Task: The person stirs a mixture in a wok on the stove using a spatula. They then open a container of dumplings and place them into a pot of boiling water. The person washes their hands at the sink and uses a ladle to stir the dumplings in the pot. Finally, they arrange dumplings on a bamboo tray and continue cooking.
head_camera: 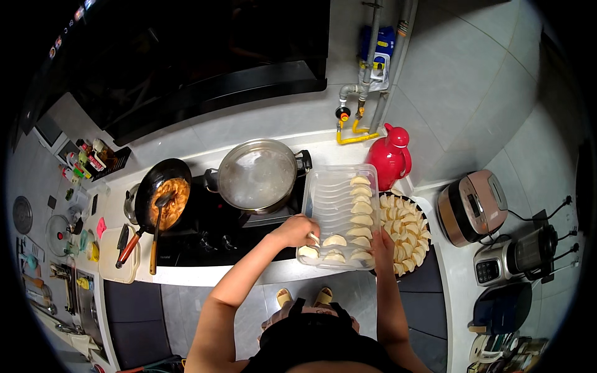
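Note:
My right hand (383,243) grips the right edge of a clear plastic dumpling tray (322,186) with ridged rows. Dumplings (360,206) line the tray's right side, and a few more lie along its near end. At the near left corner my left hand (298,231) pinches a pale dumpling (313,239), just above another dumpling (308,252) in the tray. Left of the tray, a steel pot (257,175) of cloudy, steaming liquid stands on the black gas hob (196,247). Partly under the tray's right side, a round dark pan (426,224) is full of dumplings.
A black wok (170,168) with saucy food and a ladle (159,219) sits on the hob's left, its handle over a cutting board (106,261). A red thermos jug (389,156) stands behind the dumpling pan. Rice cooker (473,207) and blender (508,261) line the right counter.

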`<state>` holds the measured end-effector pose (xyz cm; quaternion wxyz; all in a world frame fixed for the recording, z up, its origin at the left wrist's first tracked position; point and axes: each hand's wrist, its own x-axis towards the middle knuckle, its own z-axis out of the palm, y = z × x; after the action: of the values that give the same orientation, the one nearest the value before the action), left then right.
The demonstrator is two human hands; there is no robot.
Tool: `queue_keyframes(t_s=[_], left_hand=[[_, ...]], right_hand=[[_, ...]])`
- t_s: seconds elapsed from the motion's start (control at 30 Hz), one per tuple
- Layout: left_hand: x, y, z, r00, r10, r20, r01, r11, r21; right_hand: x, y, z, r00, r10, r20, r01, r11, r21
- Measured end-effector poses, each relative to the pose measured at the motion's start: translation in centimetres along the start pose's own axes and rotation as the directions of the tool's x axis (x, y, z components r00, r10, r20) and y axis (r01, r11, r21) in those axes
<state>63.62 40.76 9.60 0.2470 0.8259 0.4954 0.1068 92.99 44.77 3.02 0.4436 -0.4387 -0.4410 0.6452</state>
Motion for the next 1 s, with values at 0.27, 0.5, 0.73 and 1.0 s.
queue_keyframes(t_s=[0.27, 0.5, 0.73, 1.0], left_hand=[[-0.7, 0.6, 0.3, 0.996, 0.037, -0.083, -0.033, 0.998, 0.054], [-0.1, -1.7, -0.4, 0.974, 0.126, -0.187, -0.163, 0.966, -0.201], [-0.4, -4.2, -3.8, 0.717, -0.446, -0.536, -0.091, 0.702, -0.706], [0.3, -10.9, -8.9, 0.648, -0.403, -0.646, 0.574, 0.816, 0.067]], right_hand=[[-0.9, -2.2, 2.1, 0.999, -0.017, -0.031, 0.017, 1.0, 0.007], [-0.5, -1.7, 1.7, 1.0, 0.01, -0.029, -0.009, 0.999, 0.036], [0.0, -0.8, 0.6, 0.998, 0.011, -0.056, -0.007, 0.998, 0.059], [-0.6, -1.6, 1.1, 0.998, 0.029, -0.062, -0.023, 0.994, 0.104]])
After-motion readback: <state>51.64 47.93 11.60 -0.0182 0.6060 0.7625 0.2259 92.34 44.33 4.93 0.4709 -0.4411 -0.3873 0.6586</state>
